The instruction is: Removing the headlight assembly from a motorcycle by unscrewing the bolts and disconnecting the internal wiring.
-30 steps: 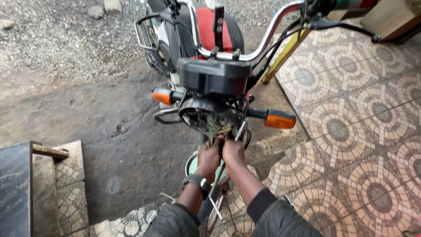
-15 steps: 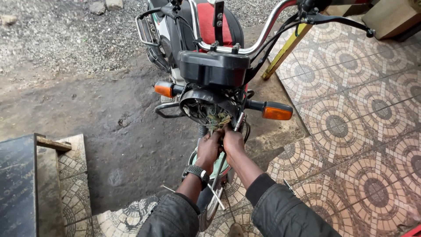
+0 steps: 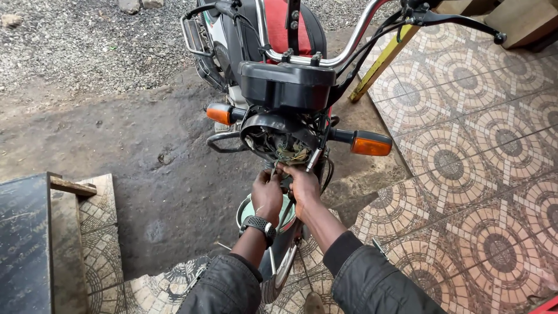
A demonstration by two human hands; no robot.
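A motorcycle point(image 3: 285, 87) faces me with its headlight removed, leaving an open black headlight shell point(image 3: 279, 136) full of loose wires point(image 3: 290, 154). My left hand point(image 3: 266, 195), a black watch on its wrist, and my right hand point(image 3: 302, 186) are together just below the shell, fingers pinched on the wires hanging from it. Orange turn signals point(image 3: 371, 143) stick out on both sides. The pale green front fender point(image 3: 249, 206) shows beneath my hands.
Patterned brown tiles point(image 3: 476, 174) cover the floor at right. Bare dirt point(image 3: 128, 145) and gravel lie at left. A tiled step with a dark slab point(image 3: 23, 244) stands at lower left. A yellow pole point(image 3: 383, 61) leans behind the handlebar.
The view has shifted slightly nearer. Both hands stay at the wires under the headlight shell, with the left hand raised a little closer to it.
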